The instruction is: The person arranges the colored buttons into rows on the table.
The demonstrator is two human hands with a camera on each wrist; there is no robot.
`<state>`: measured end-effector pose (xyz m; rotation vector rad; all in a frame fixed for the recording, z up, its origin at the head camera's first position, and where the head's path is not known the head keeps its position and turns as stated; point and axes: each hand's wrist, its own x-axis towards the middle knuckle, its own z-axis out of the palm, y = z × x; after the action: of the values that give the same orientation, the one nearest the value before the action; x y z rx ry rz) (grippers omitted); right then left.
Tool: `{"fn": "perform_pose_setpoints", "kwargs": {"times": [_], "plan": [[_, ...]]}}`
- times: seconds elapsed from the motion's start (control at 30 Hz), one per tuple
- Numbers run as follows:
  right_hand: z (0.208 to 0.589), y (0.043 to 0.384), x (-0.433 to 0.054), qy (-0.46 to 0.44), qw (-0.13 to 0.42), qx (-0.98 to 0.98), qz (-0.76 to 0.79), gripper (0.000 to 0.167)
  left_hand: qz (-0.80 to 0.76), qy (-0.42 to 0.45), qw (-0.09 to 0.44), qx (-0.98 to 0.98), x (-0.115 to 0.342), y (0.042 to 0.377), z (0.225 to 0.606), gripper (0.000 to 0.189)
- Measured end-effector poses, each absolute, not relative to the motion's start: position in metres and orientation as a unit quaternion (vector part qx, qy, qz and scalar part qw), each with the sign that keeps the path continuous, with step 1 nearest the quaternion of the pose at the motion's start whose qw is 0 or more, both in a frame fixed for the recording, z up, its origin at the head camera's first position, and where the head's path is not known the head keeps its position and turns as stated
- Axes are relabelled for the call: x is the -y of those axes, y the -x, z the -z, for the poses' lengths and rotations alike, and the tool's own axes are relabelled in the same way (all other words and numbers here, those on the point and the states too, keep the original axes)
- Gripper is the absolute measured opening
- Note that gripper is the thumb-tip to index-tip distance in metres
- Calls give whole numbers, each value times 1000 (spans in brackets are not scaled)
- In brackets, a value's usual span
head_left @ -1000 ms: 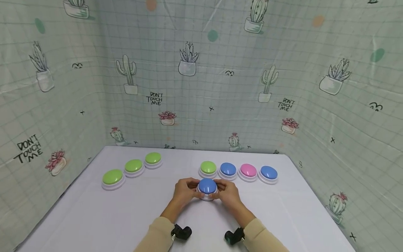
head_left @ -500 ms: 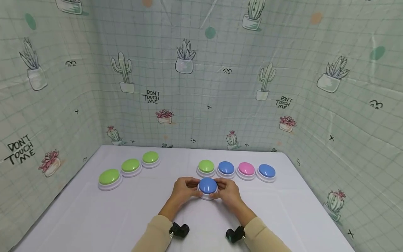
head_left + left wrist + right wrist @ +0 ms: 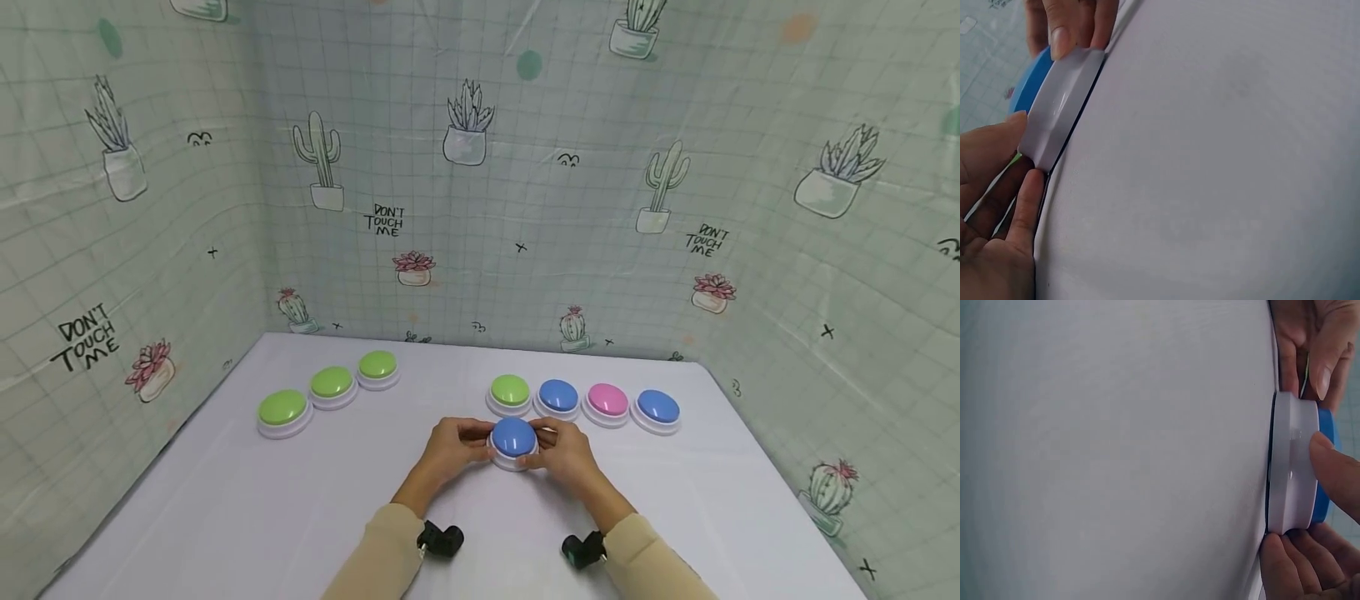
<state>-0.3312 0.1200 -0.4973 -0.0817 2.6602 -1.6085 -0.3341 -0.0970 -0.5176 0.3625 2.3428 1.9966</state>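
Observation:
A round push button with a blue dome and white base (image 3: 513,439) sits on the white table in front of a row of similar buttons. My left hand (image 3: 452,448) holds its left side, thumb toward the front and fingers behind. From the right, my right hand (image 3: 566,452) grips the same base between thumb and fingers. In the left wrist view the white base (image 3: 1060,109) is seen edge-on between both hands. The right wrist view shows a thumb (image 3: 1335,472) against the base's side and fingertips (image 3: 1277,556) low at its edge.
Behind the held button stand a green button (image 3: 510,392), a blue button (image 3: 558,397), a pink button (image 3: 607,402) and another blue button (image 3: 658,407). At left, green buttons (image 3: 282,408) form a slanting row. Patterned cloth (image 3: 465,208) walls the table's back and sides.
The head view has shifted, so the scene sits farther right in it. Both hands still hold the blue push button in about the same place before the row.

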Motion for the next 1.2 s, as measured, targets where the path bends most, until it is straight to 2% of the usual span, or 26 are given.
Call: {"fn": "perform_pose_setpoints", "kwargs": {"times": [0.2, 0.97, 1.2], "plan": [[494, 332, -122, 26, 16, -861, 507, 62, -644, -108, 42, -756, 98, 335, 515, 38], [491, 337, -117, 42, 16, -882, 469, 64, -646, -85, 43, -757, 102, 339, 515, 32], [482, 332, -106, 52, -3, -907, 418, 75, -634, -75, 25, -769, 104, 338, 514, 27]]}}
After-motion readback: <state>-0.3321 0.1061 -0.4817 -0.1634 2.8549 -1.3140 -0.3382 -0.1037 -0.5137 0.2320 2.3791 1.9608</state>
